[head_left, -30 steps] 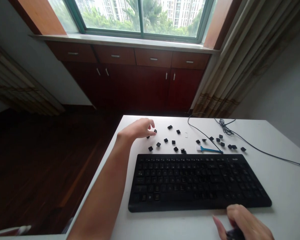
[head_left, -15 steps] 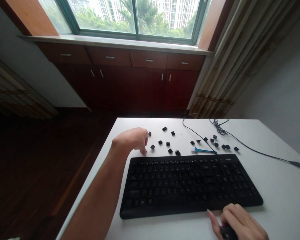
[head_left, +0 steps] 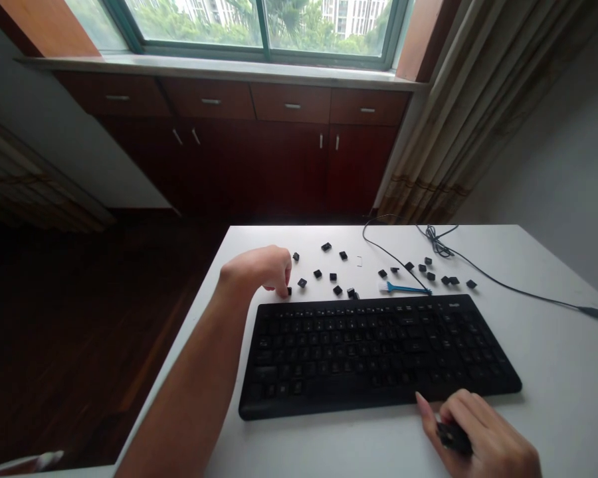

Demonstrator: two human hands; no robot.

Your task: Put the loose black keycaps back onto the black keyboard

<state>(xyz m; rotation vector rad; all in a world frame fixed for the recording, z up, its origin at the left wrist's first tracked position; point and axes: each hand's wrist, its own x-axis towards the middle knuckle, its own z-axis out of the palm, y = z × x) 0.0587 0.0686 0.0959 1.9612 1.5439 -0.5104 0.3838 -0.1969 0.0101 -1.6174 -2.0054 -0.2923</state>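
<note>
A black keyboard lies across the white table, and dark gaps show among its keys. Just beyond its upper left corner, my left hand is closed, fingertips pointing down at the table. A small black keycap shows at these fingertips, partly covered by them. My right hand rests at the keyboard's lower right edge with its fingers wrapped round a small black object, whose kind I cannot make out. Several loose keycaps are scattered behind the keyboard.
Behind the keyboard lies a blue brush with white bristles. A black cable runs over the table's right side, with a tied bundle near the far edge. Two thin wire pieces lie among the keycaps. Cabinets stand beyond the table.
The view has tilted down slightly, so the scene sits higher. At my left fingertips the black keycap now shows more clearly. My right hand still grips the black object.
</note>
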